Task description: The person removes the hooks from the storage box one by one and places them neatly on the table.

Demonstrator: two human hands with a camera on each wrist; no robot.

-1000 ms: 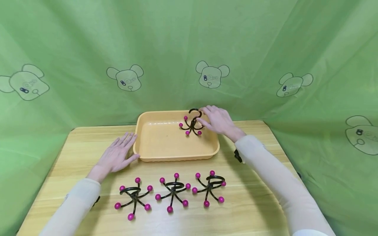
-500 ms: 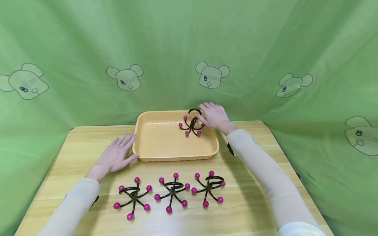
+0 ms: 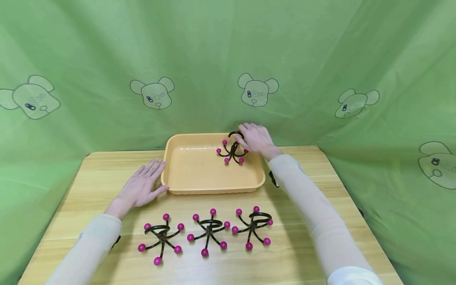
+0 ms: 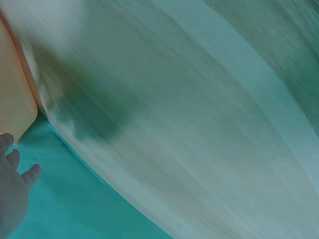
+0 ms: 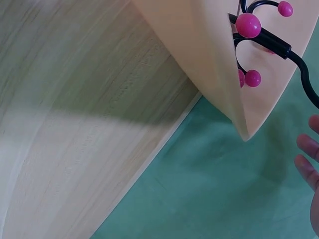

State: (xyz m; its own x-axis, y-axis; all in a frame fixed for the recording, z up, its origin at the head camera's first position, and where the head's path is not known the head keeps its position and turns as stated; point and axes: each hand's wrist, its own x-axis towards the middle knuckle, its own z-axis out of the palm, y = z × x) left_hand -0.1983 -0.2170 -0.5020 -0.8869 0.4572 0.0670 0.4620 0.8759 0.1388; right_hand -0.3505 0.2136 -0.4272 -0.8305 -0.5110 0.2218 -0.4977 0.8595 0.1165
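A black hanging hook [image 3: 233,150] with several curved arms tipped by pink balls stands in the right part of the beige tray [image 3: 201,192], its curved top rising near the back rim. My right hand [image 3: 255,138] is at that curved top, thumb and index finger parted around it. In the right wrist view, relaxed fingers [image 5: 308,147] lie below the bent black rod of the same hook [image 5: 271,42]; the thumb is out of that view. My left hand [image 3: 140,186] lies flat with fingers spread, fingertips and thumb at the tray's left side.
Three more such hooks stand in a row in front of the tray: a left hook [image 3: 162,237], a middle hook [image 3: 208,229] and a right hook [image 3: 253,225]. They rest on a wooden table [image 3: 285,261]. A green curtain [image 3: 203,47] closes off the back and sides.
My right hand has moved left and slightly back, closer onto the curved top of the hook in the tray. That hook, my left hand and the three front hooks keep their places.
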